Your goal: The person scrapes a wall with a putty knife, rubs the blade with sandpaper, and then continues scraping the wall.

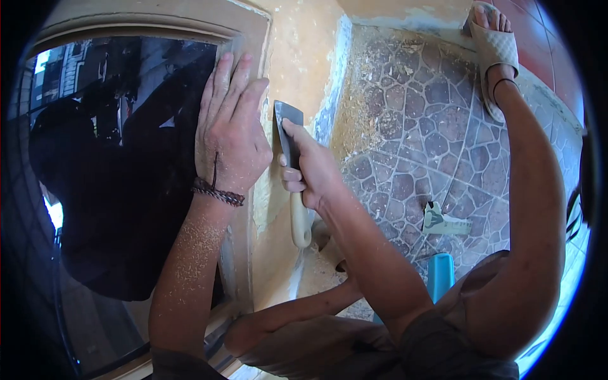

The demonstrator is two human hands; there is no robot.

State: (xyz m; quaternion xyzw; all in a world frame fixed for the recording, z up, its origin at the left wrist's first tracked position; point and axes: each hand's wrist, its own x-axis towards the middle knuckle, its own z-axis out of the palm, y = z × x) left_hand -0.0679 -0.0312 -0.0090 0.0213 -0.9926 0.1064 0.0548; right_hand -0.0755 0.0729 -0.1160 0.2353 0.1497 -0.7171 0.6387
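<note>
My left hand (233, 126) lies flat on the window frame (253, 31) and the edge of the dark glass (120, 171), its fingers stretched out and holding nothing. A braided bracelet is round that wrist, and pale flakes cling to the forearm. Just to the right, my right hand (310, 161) grips a scraper (300, 218) with a pale handle. Its metal blade points up, close to the yellow wall (304, 57) beside the frame. The wall's paint is patchy near the blade.
Paint flakes are scattered over the stone-patterned floor tiles (411, 126). A torn printed piece (445, 221) lies on them, above a turquoise object (441, 277). My sandalled foot (496, 50) is at the upper right, with my bent legs around the work area.
</note>
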